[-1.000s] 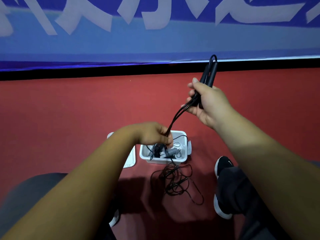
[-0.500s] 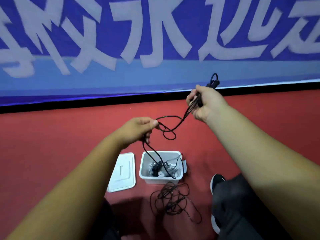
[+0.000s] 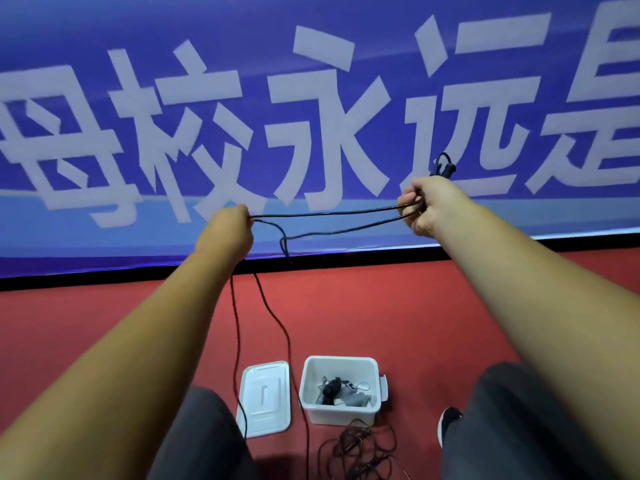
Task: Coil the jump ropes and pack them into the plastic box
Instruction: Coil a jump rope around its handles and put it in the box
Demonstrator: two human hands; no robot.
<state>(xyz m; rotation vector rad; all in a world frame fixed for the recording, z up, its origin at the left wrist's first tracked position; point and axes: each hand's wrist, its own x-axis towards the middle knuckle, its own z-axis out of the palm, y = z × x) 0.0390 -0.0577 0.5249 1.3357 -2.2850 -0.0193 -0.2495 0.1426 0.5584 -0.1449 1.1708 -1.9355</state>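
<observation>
A black jump rope (image 3: 325,214) is stretched between my two raised hands. My right hand (image 3: 427,204) grips its two black handles (image 3: 445,168) together with the cord. My left hand (image 3: 227,233) pinches the doubled cord, and two strands hang from it down to the red floor. The white plastic box (image 3: 341,415) stands open on the floor below, with coiled ropes and grey handles inside. The rest of the cord lies tangled in a loose pile (image 3: 360,452) in front of the box.
The box's white lid (image 3: 265,398) lies flat to the left of the box. A blue banner (image 3: 311,116) with large white characters lines the back. My knees in dark trousers and a black shoe (image 3: 448,422) flank the box.
Both hands have risen and spread apart, pulling the cord taut between them. My left hand went up from the box, drawing the strands up with it. The view tilted upward.
</observation>
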